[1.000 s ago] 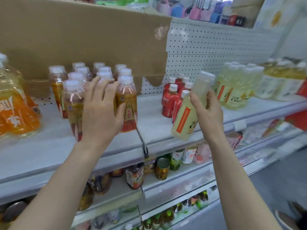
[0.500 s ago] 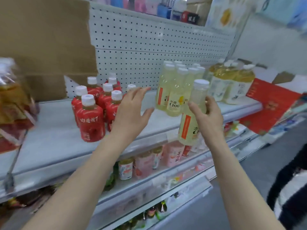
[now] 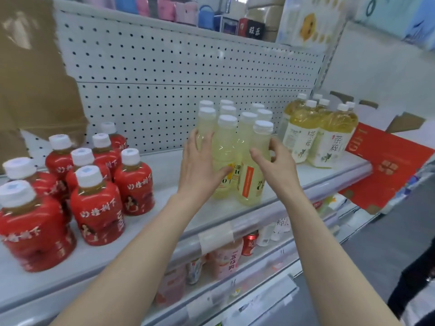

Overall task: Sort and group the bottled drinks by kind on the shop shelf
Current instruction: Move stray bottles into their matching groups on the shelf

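**Pale bottle joins its own kind at the shelf front**

Right hand [image 3: 274, 165] cups the front pale yellow bottle [image 3: 253, 175], fingers [image 3: 274, 147] curled around its side, thumb in front; it stands at the shelf lip [image 3: 277, 208]. Left hand [image 3: 200, 165] lies flat, fingers spread, against the pale yellow group [image 3: 226, 137]. Best nudge that bottle back, away from the lip, keeping it upright and snug with its neighbours. Left of the fingers lies bare shelf, then the red bottles [image 3: 98, 203]. Right of them, near, stand the tea bottles [image 3: 317, 132]. Beyond everything, the pegboard [image 3: 164, 78].
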